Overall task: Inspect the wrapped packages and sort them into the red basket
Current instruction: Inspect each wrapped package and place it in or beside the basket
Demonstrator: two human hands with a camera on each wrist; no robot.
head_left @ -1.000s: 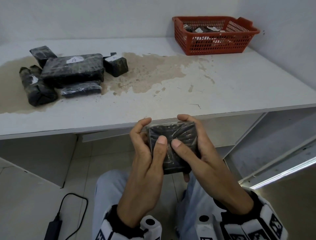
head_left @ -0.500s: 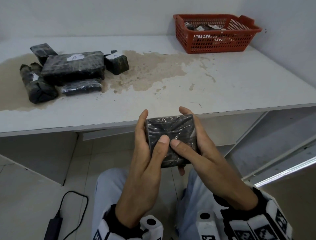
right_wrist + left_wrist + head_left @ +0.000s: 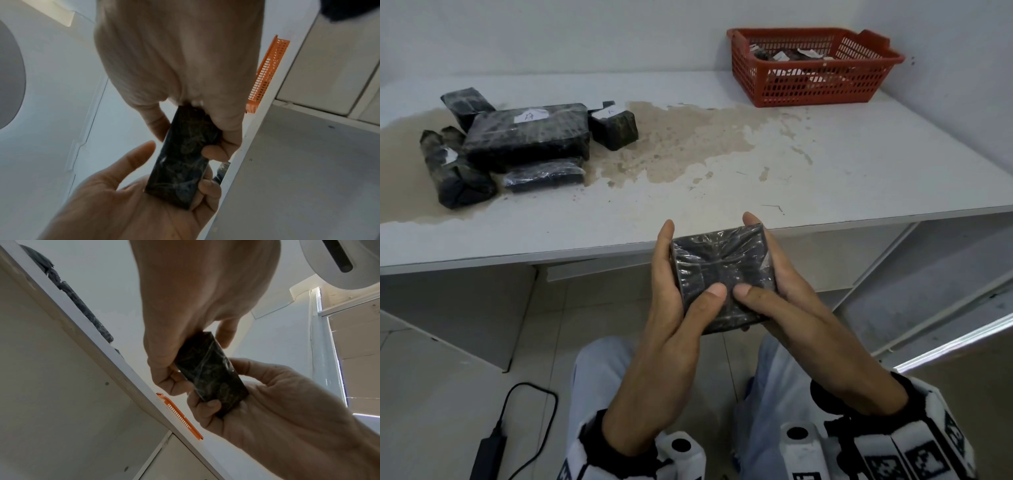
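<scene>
A seated person holds a small wrapped package [image 3: 720, 277] in a two-handed grip, the left hand [image 3: 671, 308] clamped along its left edge and the right hand [image 3: 784, 301] along its right, both thumbs pressed side by side on the near part of its upper face. Against half a second earlier the block has risen a little towards the table [image 3: 859, 164] edge and tipped flatter, so more of its top face shows and the thumbs sit lower on it; by that reading the inspection is still under way and the drop into the basket has not begun. The package is a flat, squarish block, black under tight clear film that wrinkles and catches the light; the wrist views show its narrow side [image 3: 209, 371] as a slim dark slab [image 3: 185, 162] with fingers curled beneath it. Well beyond the grip and to its right stands the red basket [image 3: 808, 85], rigid slotted plastic, already holding wrapped pieces with white labels. Well beyond the grip and to its left lies a cluster of unsorted packages [image 3: 527, 137], the same glossy black, one broad and brick-like with a white label on top. They rest on the white, matte tabletop across a wide tan stain [image 3: 681, 137].
</scene>
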